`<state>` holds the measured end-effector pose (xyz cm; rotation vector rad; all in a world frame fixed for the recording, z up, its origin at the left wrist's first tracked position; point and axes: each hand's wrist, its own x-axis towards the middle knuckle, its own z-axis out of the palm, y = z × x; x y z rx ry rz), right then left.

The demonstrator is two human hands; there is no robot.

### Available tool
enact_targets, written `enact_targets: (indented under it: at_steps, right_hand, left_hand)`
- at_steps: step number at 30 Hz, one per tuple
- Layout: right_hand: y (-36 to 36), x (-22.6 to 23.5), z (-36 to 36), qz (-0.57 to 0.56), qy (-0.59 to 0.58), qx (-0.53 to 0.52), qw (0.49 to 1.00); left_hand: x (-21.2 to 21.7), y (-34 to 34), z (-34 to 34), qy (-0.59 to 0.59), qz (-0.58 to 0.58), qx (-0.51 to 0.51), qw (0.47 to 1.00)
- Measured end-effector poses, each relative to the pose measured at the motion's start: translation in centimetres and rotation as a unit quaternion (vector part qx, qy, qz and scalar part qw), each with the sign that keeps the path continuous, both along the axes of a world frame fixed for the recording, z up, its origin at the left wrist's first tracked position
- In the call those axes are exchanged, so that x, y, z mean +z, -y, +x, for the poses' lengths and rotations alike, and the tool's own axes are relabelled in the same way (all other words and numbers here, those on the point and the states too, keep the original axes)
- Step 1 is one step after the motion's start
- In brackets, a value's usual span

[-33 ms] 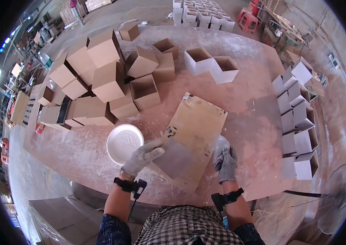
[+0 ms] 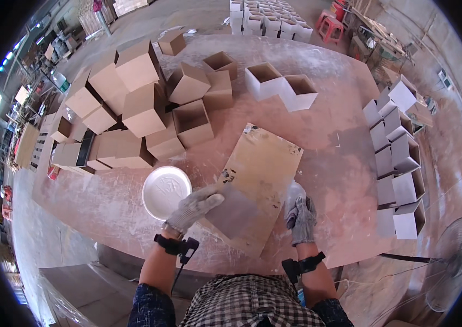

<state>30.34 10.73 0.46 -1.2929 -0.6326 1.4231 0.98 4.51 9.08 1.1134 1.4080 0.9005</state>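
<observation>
Two gloved hands: left hand rests spread on a stained tan board; right hand, beside it, is clenched around a whitish object.

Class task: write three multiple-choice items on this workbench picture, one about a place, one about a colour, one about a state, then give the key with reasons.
1. Where does the round bowl stand?
A. to the left of the flat board
B. on top of the board
C. on the floor fan

2. What colour are the boxes along the table's right edge?
A. red
B. white
C. black

3. What is the left hand doing?
A. hanging off the table
B. resting on the board's near left edge
C. dipping in the bowl

Key: 1 A, the bowl sits on the bare table left of the board. 2 B, their faces are painted white. 3 B, the gloved fingers lie on the board's edge.
</observation>
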Motion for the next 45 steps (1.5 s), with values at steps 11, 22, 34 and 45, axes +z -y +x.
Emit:
enact_targets:
  at_steps: [11,22,34,45]
  right_hand:
    - [3.6,2.8,5.0,0.051,-0.026,-0.026,0.998]
    - [4.4,2.5,5.0,0.107,-0.009,-0.065,0.992]
    - [5.5,8.1,3.2,0.141,-0.098,-0.122,0.978]
    - [7.2,10.7,1.2,0.166,-0.063,-0.065,0.982]
  left_hand:
    - [1.1,1.9,1.0,-0.16,0.373,-0.153,0.901]
    - [5.6,3.9,3.4,-0.316,0.476,-0.207,0.794]
    - [4.7,5.8,1.2,-0.528,0.567,-0.289,0.562]
    - [3.1,2.9,2.0,-0.539,0.507,-0.38,0.555]
